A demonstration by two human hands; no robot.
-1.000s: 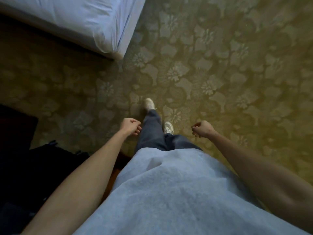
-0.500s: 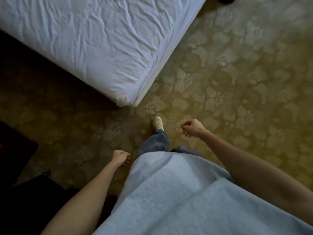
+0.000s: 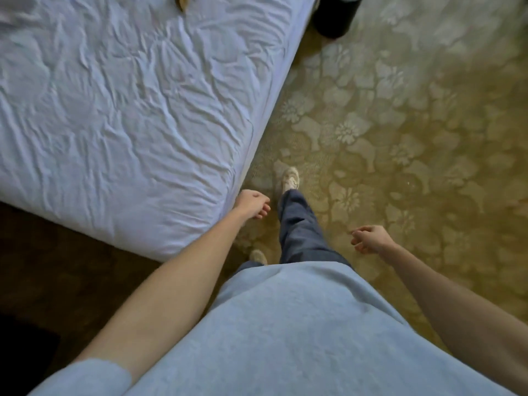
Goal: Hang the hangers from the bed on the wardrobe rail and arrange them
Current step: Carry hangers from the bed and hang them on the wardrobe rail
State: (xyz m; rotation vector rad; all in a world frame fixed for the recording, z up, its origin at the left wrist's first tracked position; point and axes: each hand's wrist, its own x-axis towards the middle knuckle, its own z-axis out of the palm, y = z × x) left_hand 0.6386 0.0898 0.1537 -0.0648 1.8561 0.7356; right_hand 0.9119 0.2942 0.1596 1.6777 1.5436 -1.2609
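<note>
The bed (image 3: 120,115) with a wrinkled white sheet fills the upper left. A small tan wooden piece (image 3: 183,2), perhaps part of a hanger, pokes in at the top edge of the bed; most of it is cut off. My left hand (image 3: 253,204) hangs loosely curled beside the bed's near corner, holding nothing. My right hand (image 3: 370,238) hangs over the carpet with fingers loosely curled and slightly apart, also empty. No wardrobe or rail is in view.
Patterned green-gold carpet (image 3: 414,124) covers the floor to the right. A dark round object (image 3: 335,15) stands on the floor by the bed's far corner. My legs and white shoes (image 3: 290,178) are below me. Dark shapes (image 3: 25,347) lie at the lower left.
The view has moved forward toward the bed, which now fills much more of the frame. My left hand swung forward beside the bed corner and my right hand swung back. Both stay empty.
</note>
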